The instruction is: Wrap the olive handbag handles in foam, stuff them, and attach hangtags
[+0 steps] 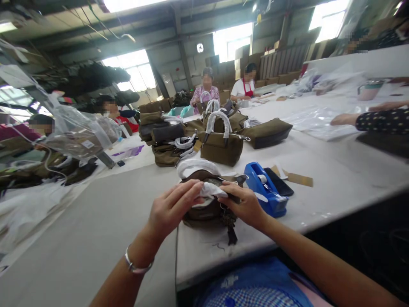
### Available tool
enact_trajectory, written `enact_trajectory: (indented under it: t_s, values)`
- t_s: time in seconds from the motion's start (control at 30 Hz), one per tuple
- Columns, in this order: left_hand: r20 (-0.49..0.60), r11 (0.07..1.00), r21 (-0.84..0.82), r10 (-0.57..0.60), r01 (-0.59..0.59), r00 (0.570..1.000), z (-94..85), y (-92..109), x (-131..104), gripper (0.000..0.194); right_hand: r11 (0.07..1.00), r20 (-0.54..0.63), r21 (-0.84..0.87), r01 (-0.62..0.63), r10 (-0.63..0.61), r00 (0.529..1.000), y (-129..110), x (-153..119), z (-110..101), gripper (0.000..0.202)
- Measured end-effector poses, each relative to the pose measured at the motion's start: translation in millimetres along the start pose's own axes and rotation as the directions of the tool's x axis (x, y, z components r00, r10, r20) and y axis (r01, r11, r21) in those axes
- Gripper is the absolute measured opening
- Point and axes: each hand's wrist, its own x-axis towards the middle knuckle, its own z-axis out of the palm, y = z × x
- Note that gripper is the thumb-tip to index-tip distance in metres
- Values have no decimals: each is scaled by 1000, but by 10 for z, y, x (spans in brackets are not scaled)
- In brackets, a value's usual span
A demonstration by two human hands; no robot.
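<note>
A brown-olive handbag (204, 217) rests on the white table right in front of me, its far handle (198, 167) covered in white wrapping. Dark tassels (231, 235) hang at its front. My left hand (175, 204) pinches a crumpled strip of white wrapping paper (212, 190) over the bag's opening. From the other side, the thumb and fingers of my right hand (244, 202) close on the same wrapping. Whether the bag's near handle lies inside this wrapping I cannot tell. A blue tape dispenser (266, 192) stands just right of my right hand.
Beyond the tape dispenser lie a dark flat object (278, 181) and a tan cardboard strip (299, 178). Several finished-looking bags, one upright handbag (220, 149) among them, crowd the table ahead. A co-worker's arm (380, 119) reaches over clear plastic (319, 121) at right. Other people work farther back.
</note>
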Motion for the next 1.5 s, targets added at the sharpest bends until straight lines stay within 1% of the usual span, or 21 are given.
enact_trajectory:
  t_s: [0.07, 0.1, 0.13, 0.17, 0.23, 0.27, 0.3, 0.37, 0.43, 0.53, 0.6, 0.73, 0.83, 0.93, 1.03, 1.1, 1.17, 1.23, 1.3, 1.43, 1.5]
  values:
    - [114, 981, -18, -189, 192, 975, -46, -38, 74, 28, 992, 61, 70, -109, 104, 993, -14, 19, -5, 19]
    - [212, 935, -61, -329, 349, 920, -75, -61, 118, 24, 983, 116, 100, -157, 145, 983, -12, 35, -18, 19]
    - [350, 846, -125, -452, 519, 821, -105, -85, 159, 24, 972, 173, 129, -196, 172, 970, -1, 53, -36, 21]
    - [518, 702, -199, -517, 684, 681, -130, -108, 193, 28, 961, 227, 163, -223, 184, 956, 19, 71, -57, 25]
    - [811, 309, -303, -413, 901, 415, -143, -143, 224, 42, 939, 317, 237, -251, 170, 933, 80, 104, -107, 33]
    - [882, 121, -335, -310, 935, 356, -124, -154, 220, 48, 930, 348, 266, -255, 153, 925, 111, 117, -131, 36]
    - [904, -33, -375, -236, 926, 357, -88, -158, 206, 52, 922, 376, 290, -257, 137, 916, 136, 127, -154, 38]
    - [858, -226, -502, -255, 835, 447, 19, -151, 168, 55, 897, 415, 340, -282, 126, 901, 150, 137, -195, 41]
    - [773, -292, -623, -370, 726, 515, 124, -132, 143, 52, 858, 419, 401, -319, 138, 898, 109, 143, -225, 46]
    - [736, -287, -665, -409, 690, 539, 164, -106, 153, 55, 895, 344, 329, -302, 184, 921, 12, 150, -244, 55]
    - [770, -288, -627, -370, 724, 520, 99, -98, 168, 59, 969, 274, 124, -216, 175, 946, -3, 138, -255, 39]
    - [827, -312, -532, -390, 787, 405, -117, -86, 164, 45, 983, 203, -175, 58, -22, 979, 121, 21, -324, 14]
    - [809, -199, -494, -462, 847, 363, -219, -37, 162, 42, 955, 183, -269, 121, -73, 980, 120, -85, -356, 31]
    - [732, 49, -470, -537, 881, 420, -238, 53, 201, 38, 953, 132, -264, 146, -115, 985, -72, -90, -278, 67]
    - [572, 466, -358, -575, 809, 584, -214, 132, 247, 30, 964, 104, -192, 185, -168, 980, -271, 7, -138, 58]
    - [368, 754, -176, -546, 633, 753, -187, 146, 254, 24, 978, 93, -152, 144, -131, 987, -320, 76, -75, 43]
    - [151, 907, 85, -421, 413, 894, -158, 125, 249, 34, 987, 81, -133, 90, -80, 993, -308, 117, -56, 36]
    - [55, 915, 261, -333, 308, 941, -142, 87, 249, 53, 989, 62, -134, 64, -56, 996, -277, 128, -72, 35]
    - [89, 908, 240, -373, 344, 923, -157, 64, 258, 69, 991, 36, -125, 39, -34, 999, -261, 122, -116, 34]
    - [291, 813, -240, -461, 531, 838, -283, 153, 248, 76, 1000, 145, -13, -13, 15, 989, -252, 94, -269, 33]
    - [202, 761, -316, -530, 567, 824, -339, 253, 209, 51, 1000, 84, -11, -22, 23, 996, -200, 67, -350, 28]
